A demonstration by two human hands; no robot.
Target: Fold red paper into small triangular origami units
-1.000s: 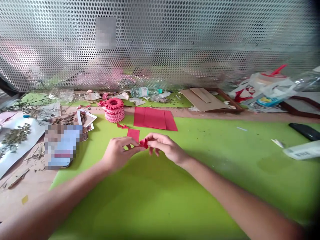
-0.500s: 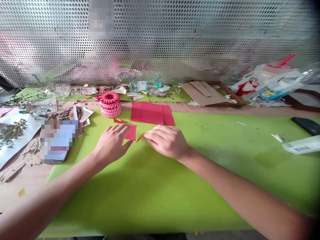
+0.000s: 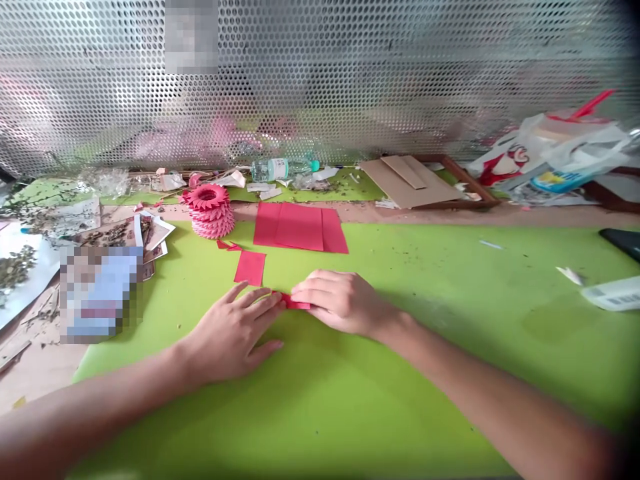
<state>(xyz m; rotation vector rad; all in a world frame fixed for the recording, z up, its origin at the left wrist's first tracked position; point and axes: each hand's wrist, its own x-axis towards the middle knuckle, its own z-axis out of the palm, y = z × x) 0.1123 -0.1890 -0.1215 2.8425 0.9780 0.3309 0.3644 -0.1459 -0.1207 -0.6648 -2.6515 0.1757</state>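
A small folded piece of red paper lies on the green table, partly hidden under my fingers. My right hand is closed on it from the right, fingers bent together. From the left, my left hand rests its outstretched fingertips on the paper's other end, thumb apart. Just beyond the left fingertips lies a red paper square. Several small folded red pieces lie behind that square. A ring-shaped stack of red and pink folded paper stands farther back.
Larger red sheets lie behind my hands. Along the back are a plastic bottle, brown cardboard and plastic bags before a perforated metal screen. A blurred phone-like object lies left, a dark object right.
Both hands have come nearer on the table. My left hand has left the red square and now touches the folded red paper that my right hand holds. The view has shifted slightly.
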